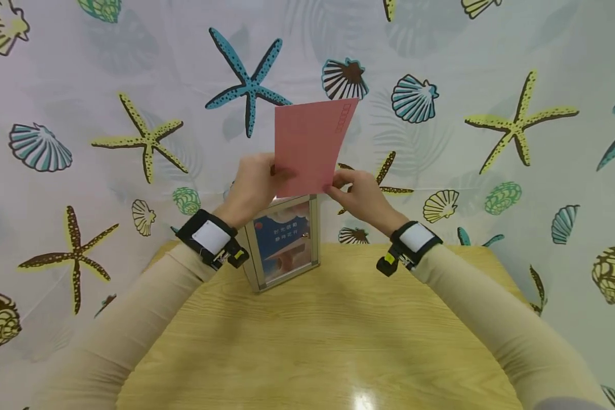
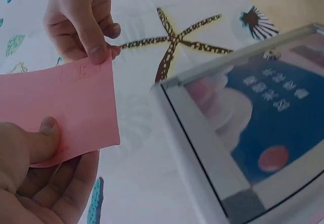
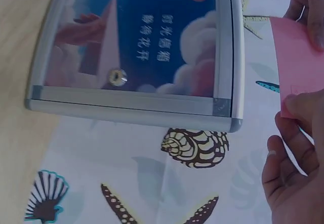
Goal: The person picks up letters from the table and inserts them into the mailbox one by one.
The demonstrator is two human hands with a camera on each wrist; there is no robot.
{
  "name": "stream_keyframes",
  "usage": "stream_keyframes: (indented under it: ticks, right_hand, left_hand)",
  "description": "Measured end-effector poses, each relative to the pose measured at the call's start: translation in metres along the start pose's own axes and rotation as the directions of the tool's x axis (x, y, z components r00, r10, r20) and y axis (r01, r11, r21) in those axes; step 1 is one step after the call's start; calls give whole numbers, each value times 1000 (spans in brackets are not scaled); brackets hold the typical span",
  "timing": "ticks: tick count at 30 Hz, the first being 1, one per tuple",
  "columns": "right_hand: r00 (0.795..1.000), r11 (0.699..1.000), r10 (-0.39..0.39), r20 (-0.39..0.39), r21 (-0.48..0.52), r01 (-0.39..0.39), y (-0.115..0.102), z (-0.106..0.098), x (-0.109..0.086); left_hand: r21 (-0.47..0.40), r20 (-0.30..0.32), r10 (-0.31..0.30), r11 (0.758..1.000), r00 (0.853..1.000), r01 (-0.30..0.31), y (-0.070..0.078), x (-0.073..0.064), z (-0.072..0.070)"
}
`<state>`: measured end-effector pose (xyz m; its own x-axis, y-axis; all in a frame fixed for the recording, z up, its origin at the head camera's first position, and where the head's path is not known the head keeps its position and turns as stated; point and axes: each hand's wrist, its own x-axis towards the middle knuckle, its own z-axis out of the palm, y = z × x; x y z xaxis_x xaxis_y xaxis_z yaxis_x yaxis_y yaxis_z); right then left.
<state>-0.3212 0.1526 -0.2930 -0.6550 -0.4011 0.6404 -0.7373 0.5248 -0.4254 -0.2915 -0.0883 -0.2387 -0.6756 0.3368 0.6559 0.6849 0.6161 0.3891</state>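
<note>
A pink envelope (image 1: 310, 145) with small printed boxes along one edge is held up above a metal-framed letter box (image 1: 284, 242). My left hand (image 1: 256, 182) grips its left side, thumb laid over the paper in the left wrist view. At the lower right corner my right hand (image 1: 356, 193) pinches the envelope between thumb and index finger. The letter box stands on the table with a blue picture panel and a small round lock (image 3: 118, 77) on its front. In the head view the envelope's lower edge overlaps the top of the box.
The wooden table (image 1: 348, 330) stretches out in front of the box. Behind and around it hangs a white cloth (image 1: 441, 45) printed with starfish and shells. Both wrists wear black straps with small cameras (image 1: 386, 263).
</note>
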Motion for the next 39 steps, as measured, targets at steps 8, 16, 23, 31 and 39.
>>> stream_keyframes:
  ticks: [8,16,23,31,39]
  right_hand:
    - [998,998,-59,8,6,59,-6,9,46]
    - [998,993,-50,41,-108,54,-13,11,96]
    - [996,990,37,78,-136,-26,-21,16,110]
    - [983,986,79,169,-161,-52,-14,30,109]
    - [970,991,94,225,-110,-70,-6,37,103]
  left_hand:
    - [110,-55,-43,993,998,49,-15,13,-27]
    - [178,-82,-68,981,994,81,-25,34,-45]
    - [202,-112,-140,966,984,160,-36,43,-43]
    - [142,-90,-218,963,972,230,-49,31,-32]
    - [174,-29,-230,957,973,232,-58,15,-29]
